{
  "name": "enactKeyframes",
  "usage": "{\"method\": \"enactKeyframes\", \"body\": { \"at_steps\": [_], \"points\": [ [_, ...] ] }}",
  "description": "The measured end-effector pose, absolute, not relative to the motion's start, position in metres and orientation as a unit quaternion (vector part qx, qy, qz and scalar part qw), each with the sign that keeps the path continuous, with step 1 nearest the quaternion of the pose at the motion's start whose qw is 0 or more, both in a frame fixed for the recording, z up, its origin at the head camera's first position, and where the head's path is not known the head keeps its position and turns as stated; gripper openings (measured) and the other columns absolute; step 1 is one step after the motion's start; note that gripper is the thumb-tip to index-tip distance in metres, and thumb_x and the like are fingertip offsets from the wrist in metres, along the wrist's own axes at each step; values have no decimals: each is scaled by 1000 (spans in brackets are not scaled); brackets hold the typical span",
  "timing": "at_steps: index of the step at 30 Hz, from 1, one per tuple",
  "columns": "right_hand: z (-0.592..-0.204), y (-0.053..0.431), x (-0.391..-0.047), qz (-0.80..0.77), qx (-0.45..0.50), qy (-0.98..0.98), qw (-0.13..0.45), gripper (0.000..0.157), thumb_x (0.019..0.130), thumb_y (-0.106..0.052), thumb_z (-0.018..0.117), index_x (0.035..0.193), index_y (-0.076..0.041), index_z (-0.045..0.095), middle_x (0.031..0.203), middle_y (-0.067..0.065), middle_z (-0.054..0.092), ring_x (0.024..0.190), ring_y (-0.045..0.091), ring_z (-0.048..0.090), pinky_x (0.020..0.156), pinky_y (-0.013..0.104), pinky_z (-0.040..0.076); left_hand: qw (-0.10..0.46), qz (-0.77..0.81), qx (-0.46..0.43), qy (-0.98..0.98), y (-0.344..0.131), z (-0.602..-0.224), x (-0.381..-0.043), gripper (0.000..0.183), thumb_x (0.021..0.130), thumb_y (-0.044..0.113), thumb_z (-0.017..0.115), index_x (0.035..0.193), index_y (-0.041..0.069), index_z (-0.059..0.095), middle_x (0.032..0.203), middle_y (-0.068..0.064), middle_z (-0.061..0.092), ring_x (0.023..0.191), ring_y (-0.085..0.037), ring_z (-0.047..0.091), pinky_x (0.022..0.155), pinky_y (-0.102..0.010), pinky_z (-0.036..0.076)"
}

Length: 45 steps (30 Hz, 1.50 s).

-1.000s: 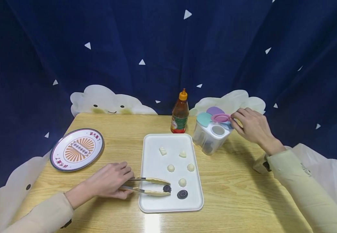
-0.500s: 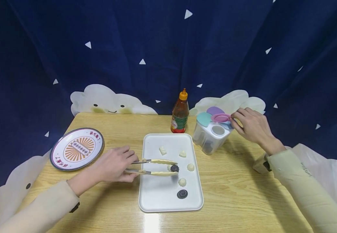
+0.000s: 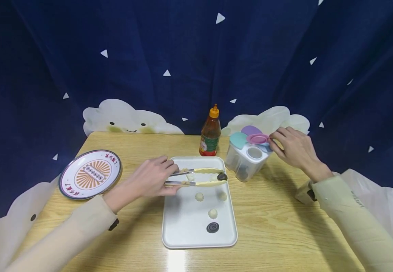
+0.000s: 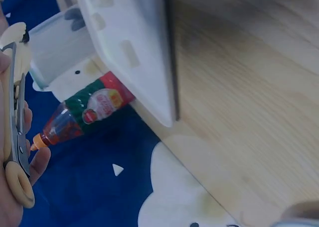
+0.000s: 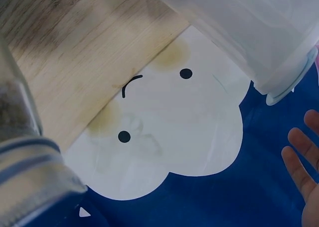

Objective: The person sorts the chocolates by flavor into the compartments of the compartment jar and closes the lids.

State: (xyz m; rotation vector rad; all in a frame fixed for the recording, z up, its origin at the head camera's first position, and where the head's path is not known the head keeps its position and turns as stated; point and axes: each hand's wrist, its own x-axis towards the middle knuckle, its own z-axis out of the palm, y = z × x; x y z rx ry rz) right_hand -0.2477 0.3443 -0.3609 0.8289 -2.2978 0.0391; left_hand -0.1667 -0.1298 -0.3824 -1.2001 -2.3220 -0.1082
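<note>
In the head view my left hand (image 3: 157,175) grips tongs (image 3: 210,184) with cream-coloured tips, reaching over the upper part of a white tray (image 3: 186,234). Between those tips sits a small dark chocolate-like piece (image 3: 222,176), at the tray's right edge. Several pale pieces and a dark spiral oval piece (image 3: 212,227) lie on the tray; the tongs partly cover some pale ones. My right hand (image 3: 293,147) pinches the raised pink lid (image 3: 258,139) of a clear container (image 3: 247,162), beside its uncovered round opening. Dark contents show faintly through the container's wall. The left wrist view shows the tongs' handle (image 4: 17,142) within my fingers.
A sauce bottle (image 3: 210,136) with an orange cap stands behind the tray, left of the container. At the left lies a patterned plate (image 3: 109,177). A jar-like object (image 5: 30,177) appears in the right wrist view. A dark blue curtain hangs behind the table.
My left hand has moved the tongs and the dark piece away from me and rightward, from the tray's lower part to its upper right edge. The right hand stays at the pink lid.
</note>
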Motion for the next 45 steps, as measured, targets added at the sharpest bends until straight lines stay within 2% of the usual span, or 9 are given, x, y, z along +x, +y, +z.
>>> {"method": "enactKeyframes", "body": {
  "at_steps": [8, 13, 17, 20, 25, 34, 45],
  "points": [
    [-361, 344, -248, 16, 317, -885, 342, 20, 95, -27, 65, 99, -9, 73, 94, 10, 74, 84, 32, 68, 61, 45, 51, 246, -59, -421, -871, -101, -377, -187, 48, 83, 56, 78, 102, 12, 73, 92, -3, 76, 77, -19, 65, 52, -31, 51],
    [-361, 344, -247, 16, 315, -885, 344, 20, 95, -27, 64, 99, -10, 73, 94, 10, 73, 83, 32, 68, 61, 45, 50, 230, -76, -404, -882, -82, -376, -202, 46, 85, 54, 77, 103, 12, 72, 93, -3, 75, 79, -20, 64, 54, -32, 51],
    [-361, 344, -247, 15, 313, -886, 342, 21, 96, -28, 63, 98, -10, 72, 94, 10, 73, 84, 32, 68, 61, 44, 51, 207, -87, -380, -897, -68, -372, -213, 51, 87, 56, 75, 112, 12, 73, 99, -3, 76, 83, -20, 66, 57, -32, 51],
    [-361, 344, -248, 16, 313, -886, 341, 21, 96, -28, 63, 98, -10, 72, 93, 10, 73, 84, 32, 68, 62, 44, 51, 191, -97, -369, -904, -58, -370, -220, 52, 87, 57, 75, 116, 13, 74, 97, -2, 75, 83, -20, 63, 56, -30, 48],
    [-362, 344, -247, 18, 313, -886, 342, 20, 96, -27, 64, 98, -10, 72, 92, 10, 73, 83, 32, 68, 63, 45, 51, 188, -103, -371, -903, -44, -367, -229, 51, 87, 58, 75, 112, 13, 73, 87, 0, 69, 78, -18, 55, 54, -27, 40],
    [-362, 344, -247, 18, 313, -885, 343, 18, 95, -25, 64, 97, -9, 73, 91, 10, 73, 83, 32, 68, 63, 45, 52, 217, -90, -389, -890, -28, -369, -237, 47, 88, 57, 74, 107, 14, 72, 91, 2, 73, 76, -17, 56, 53, -28, 42],
    [-363, 345, -249, 19, 316, -886, 338, 22, 98, -28, 62, 97, -9, 72, 92, 10, 72, 84, 32, 68, 64, 43, 52, 187, -88, -375, -904, -32, -370, -236, 51, 88, 61, 73, 110, 14, 73, 90, 1, 72, 78, -16, 56, 55, -26, 41]
  ]
}}
